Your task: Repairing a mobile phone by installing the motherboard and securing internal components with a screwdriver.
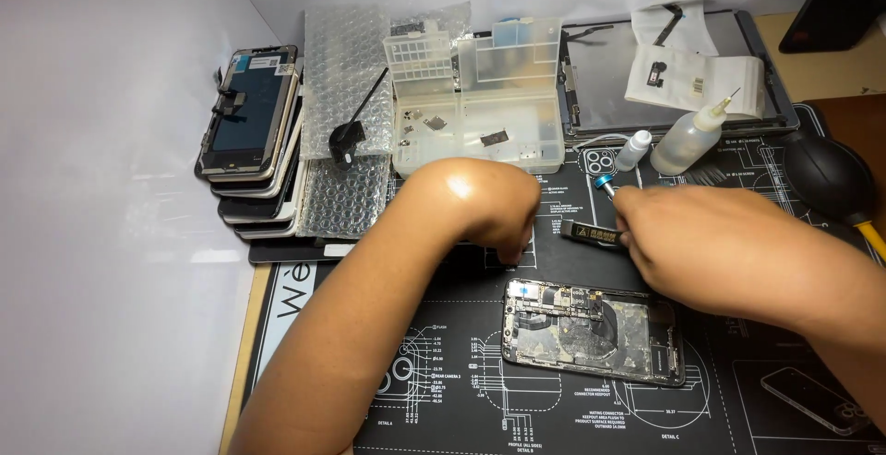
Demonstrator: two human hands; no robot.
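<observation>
Phone chassis (593, 330), opened, lies on the tabletop mat (443, 400) just below both your hands. Your right hand (701, 233) grips a blue-tipped screwdriver (604, 184); your left hand (494, 206) curls fingers-down, its grip hidden.

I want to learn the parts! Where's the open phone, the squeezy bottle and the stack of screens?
open phone (591, 330), head view, its exposed middle.
squeezy bottle (685, 144), head view, its clear body.
stack of screens (247, 113), head view, top screen's glass.

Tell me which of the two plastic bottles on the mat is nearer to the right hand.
The small white-capped dropper bottle, just above the right hand; the larger needle-tip squeeze bottle lies further right.
</observation>
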